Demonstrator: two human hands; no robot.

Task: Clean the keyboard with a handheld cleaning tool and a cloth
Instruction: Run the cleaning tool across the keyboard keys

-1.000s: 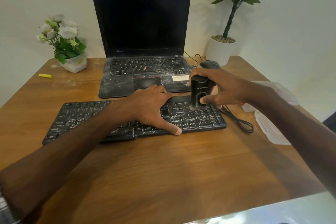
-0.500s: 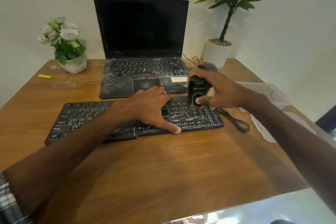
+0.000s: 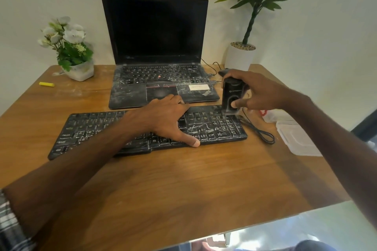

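Right hand [image 3: 259,92] grasps the black plastic handheld cleaner [image 3: 232,91] on the dusty black keyboard [image 3: 91,128]. Flat left hand [image 3: 163,118] steadies it; better sweep slowly.

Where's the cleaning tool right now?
Head view, right side: the tool stands upright at the far right corner of the keyboard, gripped by the right hand, just beside the front right corner of the laptop.

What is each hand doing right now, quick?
Left hand: open, resting flat on the keyboard.
Right hand: closed around the black handheld cleaning tool, upright on the keyboard's far right corner.
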